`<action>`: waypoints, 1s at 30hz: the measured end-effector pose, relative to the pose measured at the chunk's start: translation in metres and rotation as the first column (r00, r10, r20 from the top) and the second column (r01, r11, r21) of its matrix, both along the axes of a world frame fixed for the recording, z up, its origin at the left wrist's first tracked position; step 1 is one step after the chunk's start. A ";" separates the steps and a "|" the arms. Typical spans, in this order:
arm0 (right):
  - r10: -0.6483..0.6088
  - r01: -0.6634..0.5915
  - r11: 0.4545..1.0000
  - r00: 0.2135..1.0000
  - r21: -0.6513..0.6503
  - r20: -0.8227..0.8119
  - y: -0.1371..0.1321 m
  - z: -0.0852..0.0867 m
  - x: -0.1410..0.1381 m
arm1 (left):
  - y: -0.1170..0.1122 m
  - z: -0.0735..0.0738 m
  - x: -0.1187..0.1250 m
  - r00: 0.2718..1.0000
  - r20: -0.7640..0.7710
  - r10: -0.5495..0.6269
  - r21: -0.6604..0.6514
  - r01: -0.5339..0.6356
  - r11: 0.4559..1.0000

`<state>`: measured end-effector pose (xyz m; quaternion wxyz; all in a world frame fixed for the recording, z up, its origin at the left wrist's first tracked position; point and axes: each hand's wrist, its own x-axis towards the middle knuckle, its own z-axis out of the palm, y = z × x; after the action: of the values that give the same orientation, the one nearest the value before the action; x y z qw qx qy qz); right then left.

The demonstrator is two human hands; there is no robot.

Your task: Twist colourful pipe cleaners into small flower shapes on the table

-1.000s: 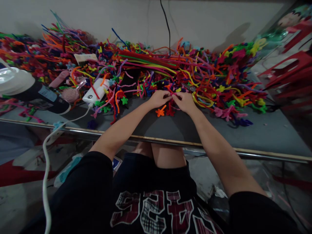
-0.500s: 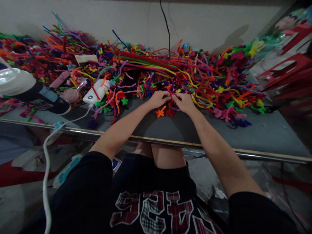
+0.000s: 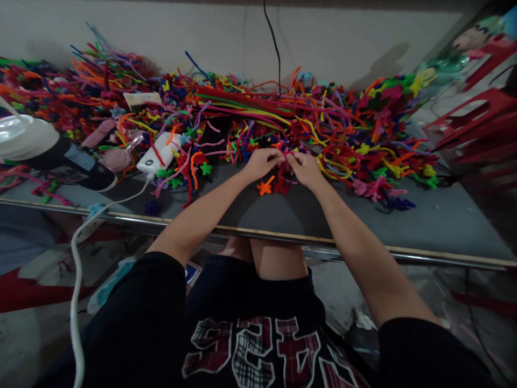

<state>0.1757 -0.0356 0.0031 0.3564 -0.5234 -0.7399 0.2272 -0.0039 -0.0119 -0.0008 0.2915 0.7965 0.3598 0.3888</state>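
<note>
My left hand and my right hand meet over the middle of the table, fingertips pinched close together. Between them is a small pink pipe cleaner piece; its shape is partly covered by my fingers. Just below lie an orange pipe cleaner flower and a dark red pipe cleaner flower. Behind my hands a bundle of straight red and green pipe cleaners rests on the heap. A metal tool, perhaps pliers, lies beside my right hand, partly hidden.
A heap of coloured pipe cleaners runs along the wall. At left are a drink cup, a pink hairbrush and a white device with a white cable. Red plastic chairs stand at right. The table edge is near my lap.
My fingertips have shifted slightly around the pink piece, and a little more of it shows between them. Both arms stay in nearly the same place.
</note>
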 end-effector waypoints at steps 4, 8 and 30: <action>-0.001 0.000 1.000 1.000 -0.013 -0.015 0.002 -0.003 0.001 | -0.001 0.000 0.001 1.000 0.015 0.026 -0.001 -0.026 1.000; 0.047 -0.055 0.997 0.988 -0.051 -0.148 0.006 -0.011 0.003 | 0.000 -0.001 0.002 0.997 0.043 0.063 0.015 -0.063 0.998; 0.053 -0.046 0.997 0.989 0.059 -0.139 0.001 -0.010 -0.001 | 0.009 -0.010 0.001 0.990 0.137 0.014 -0.023 -0.011 1.000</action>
<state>0.1746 -0.0342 -0.0069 0.4162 -0.4775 -0.7317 0.2516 -0.0033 -0.0031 -0.0103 0.3221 0.7622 0.3482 0.4405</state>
